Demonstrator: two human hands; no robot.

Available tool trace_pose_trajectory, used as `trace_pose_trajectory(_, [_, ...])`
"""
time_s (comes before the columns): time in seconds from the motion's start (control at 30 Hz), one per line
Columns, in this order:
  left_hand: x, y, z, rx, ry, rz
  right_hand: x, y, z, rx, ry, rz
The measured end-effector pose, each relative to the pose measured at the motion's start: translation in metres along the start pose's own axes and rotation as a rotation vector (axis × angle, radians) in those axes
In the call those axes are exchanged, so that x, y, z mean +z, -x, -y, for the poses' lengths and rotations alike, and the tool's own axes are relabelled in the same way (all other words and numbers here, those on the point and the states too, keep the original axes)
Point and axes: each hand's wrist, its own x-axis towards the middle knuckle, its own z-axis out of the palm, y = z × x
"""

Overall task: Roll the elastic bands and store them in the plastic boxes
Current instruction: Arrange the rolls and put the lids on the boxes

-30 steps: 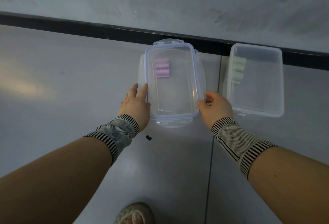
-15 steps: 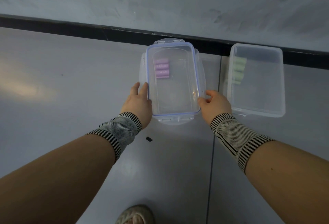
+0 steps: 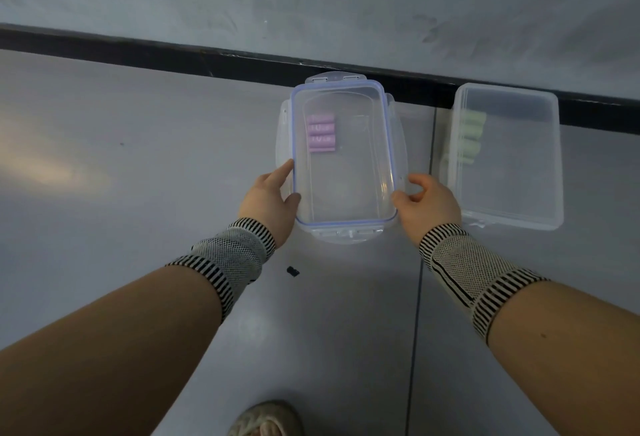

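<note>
Head view: the left hand (image 3: 268, 198) and right hand (image 3: 427, 201) grip the near corners of the blue-edged lid (image 3: 346, 189) seated on the clear plastic box (image 3: 282, 137), thumbs on its rim. Inside it, rolled pink elastic bands (image 3: 321, 137) are stacked in the far-left corner. Just right, a second lidded box (image 3: 512, 193) holds rolled green bands (image 3: 471, 136), blurred through the plastic.

The pale grey, glossy surface (image 3: 138, 165), split by a thin dark seam, carries two clear plastic boxes near its far edge: a blue-rimmed lidded box (image 3: 346, 221) and, just beside it, a frosted rectangular box (image 3: 512, 193). A small black scrap (image 3: 293, 271) lies nearer.
</note>
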Motion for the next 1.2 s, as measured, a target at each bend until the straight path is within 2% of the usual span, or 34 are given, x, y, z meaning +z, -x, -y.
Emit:
trace_pose_trajectory(0.2, [-0.009, -0.012, 0.002, 0.024, -0.060, 0.053, 0.006, -0.001, 0.004, -0.046, 0.009, 0.048])
trace_pose_trajectory(0.37, [-0.013, -0.018, -0.008, 0.224, -0.396, -0.052, 0.003, -0.004, 0.012, -0.065, 0.076, 0.094])
trace_pose_trajectory(0.53, [0.012, -0.025, -0.015, 0.236, -0.593, 0.086, 0.002, -0.004, 0.013, -0.097, 0.089, 0.132])
trace_pose_trajectory(0.8, [0.017, -0.028, -0.012, 0.235, -0.608, 0.098, 0.000, -0.030, 0.028, 0.017, -0.117, 0.025])
trace_pose_trajectory(0.93, [0.018, -0.027, -0.011, 0.236, -0.655, 0.102, 0.003, -0.040, 0.029, -0.023, -0.030, 0.029])
trace_pose_trajectory(1.0, [0.018, -0.027, -0.008, 0.253, -0.658, 0.082, 0.003, -0.042, 0.027, -0.011, -0.070, 0.052])
trace_pose_trajectory(1.13, [0.019, -0.027, -0.006, 0.267, -0.591, 0.082, 0.006, -0.044, 0.027, 0.020, -0.082, 0.096])
trace_pose_trajectory(1.2, [0.018, -0.028, -0.006, 0.270, -0.566, 0.078, 0.010, -0.047, 0.032, 0.013, -0.006, 0.076])
